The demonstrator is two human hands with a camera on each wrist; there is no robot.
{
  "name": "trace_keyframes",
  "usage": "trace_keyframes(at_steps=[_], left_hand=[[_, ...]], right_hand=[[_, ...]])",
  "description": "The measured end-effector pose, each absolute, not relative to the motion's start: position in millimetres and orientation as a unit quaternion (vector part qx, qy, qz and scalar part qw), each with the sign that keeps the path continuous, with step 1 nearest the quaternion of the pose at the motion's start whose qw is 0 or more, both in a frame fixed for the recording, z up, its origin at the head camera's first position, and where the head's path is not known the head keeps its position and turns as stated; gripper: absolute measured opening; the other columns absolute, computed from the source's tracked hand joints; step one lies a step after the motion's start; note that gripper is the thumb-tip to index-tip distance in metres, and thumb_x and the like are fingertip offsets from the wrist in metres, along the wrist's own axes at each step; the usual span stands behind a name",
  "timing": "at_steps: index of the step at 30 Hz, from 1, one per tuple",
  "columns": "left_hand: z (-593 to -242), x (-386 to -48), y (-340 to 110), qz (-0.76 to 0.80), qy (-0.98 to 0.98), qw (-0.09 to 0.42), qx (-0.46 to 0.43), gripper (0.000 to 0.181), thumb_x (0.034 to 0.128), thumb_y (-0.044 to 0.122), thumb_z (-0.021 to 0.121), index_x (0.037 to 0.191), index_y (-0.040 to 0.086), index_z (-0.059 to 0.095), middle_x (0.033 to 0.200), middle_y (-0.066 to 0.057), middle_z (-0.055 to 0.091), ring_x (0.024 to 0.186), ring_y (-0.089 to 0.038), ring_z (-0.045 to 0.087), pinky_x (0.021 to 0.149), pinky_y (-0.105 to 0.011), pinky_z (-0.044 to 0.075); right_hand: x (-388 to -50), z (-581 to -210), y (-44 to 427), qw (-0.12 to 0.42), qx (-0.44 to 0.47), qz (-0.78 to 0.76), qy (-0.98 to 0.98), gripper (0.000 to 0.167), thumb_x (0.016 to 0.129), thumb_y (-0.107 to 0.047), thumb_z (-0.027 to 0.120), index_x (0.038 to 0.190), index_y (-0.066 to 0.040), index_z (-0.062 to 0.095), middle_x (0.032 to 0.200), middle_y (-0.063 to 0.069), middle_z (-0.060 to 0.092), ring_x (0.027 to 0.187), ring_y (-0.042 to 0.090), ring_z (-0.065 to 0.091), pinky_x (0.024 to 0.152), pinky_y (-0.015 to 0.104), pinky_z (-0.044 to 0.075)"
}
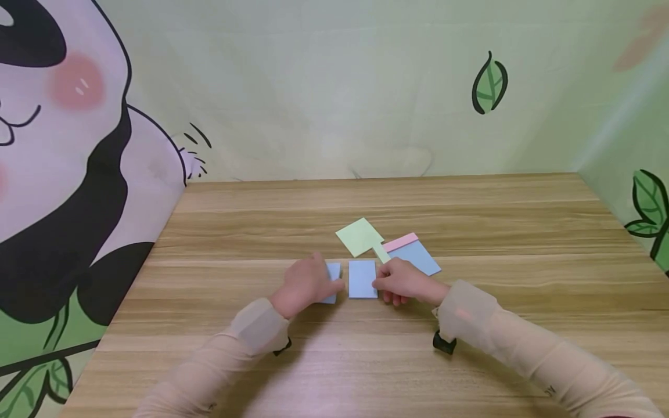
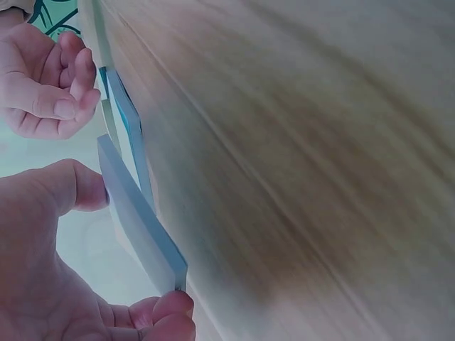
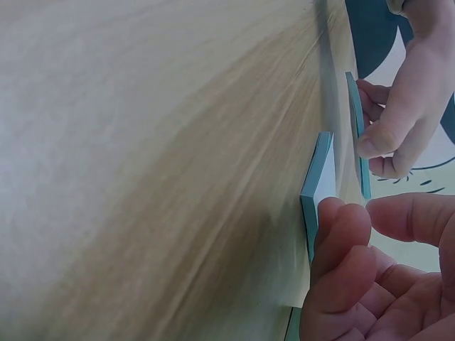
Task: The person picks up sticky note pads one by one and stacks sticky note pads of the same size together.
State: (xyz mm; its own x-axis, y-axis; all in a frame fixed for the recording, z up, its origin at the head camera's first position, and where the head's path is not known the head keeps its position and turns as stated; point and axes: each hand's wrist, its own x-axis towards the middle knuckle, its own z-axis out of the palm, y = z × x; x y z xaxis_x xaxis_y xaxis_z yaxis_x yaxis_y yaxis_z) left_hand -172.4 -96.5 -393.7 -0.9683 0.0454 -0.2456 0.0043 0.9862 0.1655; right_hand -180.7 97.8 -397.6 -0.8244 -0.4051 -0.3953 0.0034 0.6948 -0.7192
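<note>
My left hand grips a small light-blue sticky-note pad by its edges, between thumb and fingers. In the left wrist view that pad is tilted up off the wooden table. Just to its right, a second light-blue pad lies flat. By the second pad's right edge is my right hand, its fingers loosely curled. The right wrist view shows the fingertips close beside this pad, with nothing pinched; whether they touch it I cannot tell.
Behind the hands lie a light-green square pad, a narrow green strip, a larger blue pad and a pink strip along its far edge. The wooden table meets a painted wall at the back.
</note>
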Motion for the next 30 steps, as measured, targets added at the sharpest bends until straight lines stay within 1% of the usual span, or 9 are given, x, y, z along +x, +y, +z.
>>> trace_keyframes(at_steps=[7, 12, 16, 24, 30], left_hand=[[-392, -172, -89, 0.084, 0.989, 0.118, 0.027, 0.059, 0.0692, 0.053, 0.056, 0.095, 0.0, 0.047, 0.07, -0.009, 0.052, 0.058, -0.019, 0.05, 0.044, -0.03, 0.037], [-392, -172, -84, 0.085, 0.988, 0.124, 0.027, 0.06, 0.0683, 0.052, 0.057, 0.097, 0.0, 0.045, 0.069, -0.008, 0.052, 0.058, -0.019, 0.05, 0.045, -0.031, 0.037], [-394, -172, -79, 0.086, 0.989, 0.12, 0.028, 0.059, 0.0676, 0.051, 0.058, 0.094, 0.001, 0.045, 0.068, -0.008, 0.052, 0.057, -0.02, 0.05, 0.045, -0.03, 0.038], [-395, -174, -70, 0.071, 0.988, 0.133, 0.025, 0.066, 0.0689, 0.055, 0.057, 0.103, 0.0, 0.045, 0.077, -0.011, 0.057, 0.064, -0.02, 0.053, 0.049, -0.032, 0.041], [-395, -174, -64, 0.085, 0.988, 0.127, 0.027, 0.059, 0.0683, 0.052, 0.059, 0.096, 0.001, 0.046, 0.073, -0.009, 0.056, 0.06, -0.019, 0.051, 0.047, -0.03, 0.038]], right_hand=[[-181, -398, 98, 0.275, -0.116, -0.376, 0.877, 0.022, 0.085, -0.016, 0.053, 0.066, -0.005, 0.054, 0.053, 0.003, 0.054, 0.041, 0.01, 0.047, 0.038, 0.02, 0.035], [-180, -397, 99, 0.276, -0.115, -0.377, 0.877, 0.021, 0.085, -0.017, 0.053, 0.068, -0.004, 0.055, 0.052, 0.002, 0.053, 0.04, 0.01, 0.046, 0.038, 0.019, 0.035], [-180, -397, 99, 0.276, -0.115, -0.379, 0.876, 0.021, 0.084, -0.016, 0.054, 0.068, -0.003, 0.055, 0.052, 0.002, 0.053, 0.04, 0.01, 0.046, 0.037, 0.019, 0.035], [-181, -398, 100, 0.278, -0.12, -0.375, 0.876, 0.02, 0.085, -0.016, 0.053, 0.07, -0.003, 0.057, 0.052, 0.002, 0.053, 0.039, 0.009, 0.046, 0.037, 0.019, 0.035], [-181, -398, 101, 0.279, -0.123, -0.383, 0.872, 0.021, 0.084, -0.016, 0.053, 0.068, -0.002, 0.056, 0.052, 0.002, 0.053, 0.039, 0.01, 0.047, 0.037, 0.019, 0.035]])
